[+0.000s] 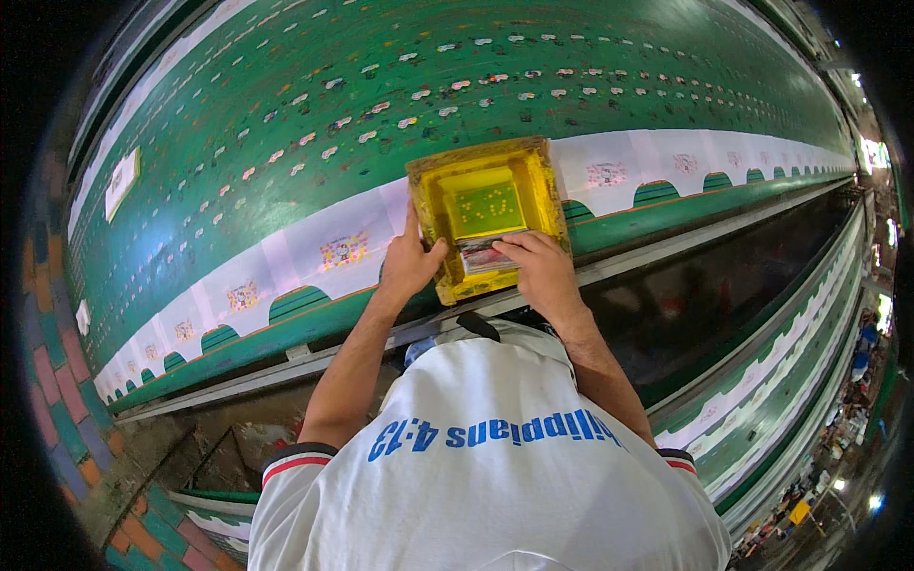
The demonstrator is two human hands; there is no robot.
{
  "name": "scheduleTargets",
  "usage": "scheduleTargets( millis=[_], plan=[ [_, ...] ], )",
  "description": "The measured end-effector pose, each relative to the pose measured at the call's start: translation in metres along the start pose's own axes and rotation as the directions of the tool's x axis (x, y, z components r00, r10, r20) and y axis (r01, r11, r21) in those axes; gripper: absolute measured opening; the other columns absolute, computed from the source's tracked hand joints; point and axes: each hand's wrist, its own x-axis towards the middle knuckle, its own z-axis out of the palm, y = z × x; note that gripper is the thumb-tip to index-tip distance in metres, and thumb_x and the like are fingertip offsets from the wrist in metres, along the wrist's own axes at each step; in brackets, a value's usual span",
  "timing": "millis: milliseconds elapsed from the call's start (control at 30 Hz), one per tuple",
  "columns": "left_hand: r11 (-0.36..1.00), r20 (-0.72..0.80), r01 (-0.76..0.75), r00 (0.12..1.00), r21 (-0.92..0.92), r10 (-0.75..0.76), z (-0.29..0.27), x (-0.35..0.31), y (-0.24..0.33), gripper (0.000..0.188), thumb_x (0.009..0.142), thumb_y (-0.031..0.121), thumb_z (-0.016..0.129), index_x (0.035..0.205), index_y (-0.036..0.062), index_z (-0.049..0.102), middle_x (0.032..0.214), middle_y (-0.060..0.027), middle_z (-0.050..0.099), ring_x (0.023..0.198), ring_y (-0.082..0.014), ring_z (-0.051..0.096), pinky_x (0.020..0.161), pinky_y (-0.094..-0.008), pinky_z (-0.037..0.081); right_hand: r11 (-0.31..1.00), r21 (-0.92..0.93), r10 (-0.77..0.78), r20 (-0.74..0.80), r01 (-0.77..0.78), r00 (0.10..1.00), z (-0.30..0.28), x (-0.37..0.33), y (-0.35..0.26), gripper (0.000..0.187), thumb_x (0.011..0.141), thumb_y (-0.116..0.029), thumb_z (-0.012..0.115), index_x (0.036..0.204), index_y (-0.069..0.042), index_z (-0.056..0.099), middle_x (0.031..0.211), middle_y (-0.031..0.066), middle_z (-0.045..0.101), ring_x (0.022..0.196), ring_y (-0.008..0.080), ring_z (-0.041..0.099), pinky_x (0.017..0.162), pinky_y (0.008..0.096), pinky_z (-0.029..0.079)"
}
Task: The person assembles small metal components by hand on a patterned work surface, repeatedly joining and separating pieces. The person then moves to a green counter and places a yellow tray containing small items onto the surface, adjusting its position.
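Note:
A yellow screen-printing frame (427, 190) lies over the near edge of the long green table, on top of white cut fabric. Its mesh (484, 202) is yellow-green with small pale shapes. My left hand (411, 262) grips the frame's left side, thumb over the rim and fingers along the outer edge. Inside the frame's near end, my right hand (543, 269) is closed on a flat squeegee (486, 255) with reddish and pale smears. The squeegee's lower edge rests at the near end of the mesh, though its contact line is partly hidden by my fingers.
White fabric pieces (609, 171) with scalloped cutouts and colourful prints run along the table (457, 105). Rows of small pale marks cover its green top. A metal rail (666, 249) edges the near side. More fabric-covered tables (762, 400) stand at right. Patterned floor tiles (71, 381) show at left.

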Motion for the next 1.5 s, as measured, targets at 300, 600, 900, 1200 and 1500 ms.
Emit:
scheduleTargets(
  millis=[300, 600, 900, 1200, 1500],
  plan=[
    [0.997, -0.049, -0.067, 0.996, 0.047, 0.069, 0.035, 0.013, 0.080, 0.109, 0.098, 0.024, 0.076, 0.179, -0.0028, 0.009, 0.075, -0.0232, 0.075, 0.065, -0.0427, 0.076, 0.061, -0.0523, 0.059, 0.995, 0.052, -0.078, -0.060, 0.081, 0.995, -0.058, -0.014, 0.069, 0.047, 0.086, 0.004, 0.069, 0.130, -0.009, 0.083, 0.131, 0.0075, 0.077, 0.126, 0.0307, 0.070, 0.110, 0.0448, 0.058],
    [1.000, -0.035, -0.008, 0.999, 0.025, 0.008, 0.160, 0.075, 0.178, 0.113, 0.095, 0.024, 0.078, 0.181, 0.0003, 0.008, 0.075, -0.0213, 0.076, 0.063, -0.0384, 0.075, 0.061, -0.0498, 0.059, 0.999, 0.018, -0.041, -0.075, 0.043, 0.996, -0.131, -0.037, 0.213, 0.046, 0.087, 0.004, 0.068, 0.129, -0.008, 0.083, 0.132, 0.0084, 0.077, 0.128, 0.0323, 0.069, 0.113, 0.0460, 0.056],
    [0.996, -0.072, -0.020, 0.997, -0.081, 0.015, 0.187, 0.086, 0.171, 0.104, 0.096, 0.021, 0.078, 0.181, 0.0056, 0.022, 0.101, -0.0223, 0.082, 0.072, -0.0300, 0.079, 0.068, -0.0440, 0.062, 0.992, 0.009, -0.125, -0.068, 0.126, 0.990, -0.133, -0.046, 0.244, 0.045, 0.087, -0.003, 0.073, 0.131, -0.009, 0.081, 0.134, 0.0068, 0.073, 0.131, 0.0300, 0.066, 0.113, 0.0458, 0.055],
    [0.999, -0.062, -0.050, 0.997, -0.002, 0.050, 0.189, 0.086, 0.167, 0.108, 0.095, 0.026, 0.077, 0.181, 0.0030, 0.016, 0.074, -0.0212, 0.076, 0.064, -0.0379, 0.076, 0.062, -0.0499, 0.060, 0.996, 0.002, -0.092, -0.030, 0.092, 0.995, -0.145, -0.028, 0.238, 0.044, 0.088, 0.000, 0.070, 0.129, -0.010, 0.082, 0.131, 0.0046, 0.075, 0.126, 0.0285, 0.068, 0.110, 0.0445, 0.057],
    [0.998, -0.054, -0.054, 0.997, 0.020, 0.055, 0.188, 0.083, 0.177, 0.109, 0.095, 0.034, 0.074, 0.179, -0.0013, 0.014, 0.075, -0.0263, 0.075, 0.068, -0.0491, 0.075, 0.065, -0.0586, 0.060, 0.996, -0.015, -0.084, -0.080, 0.083, 0.993, -0.128, -0.022, 0.244, 0.044, 0.091, 0.001, 0.067, 0.130, -0.009, 0.082, 0.130, 0.0082, 0.075, 0.125, 0.0331, 0.068, 0.110, 0.0469, 0.057]
  ],
)
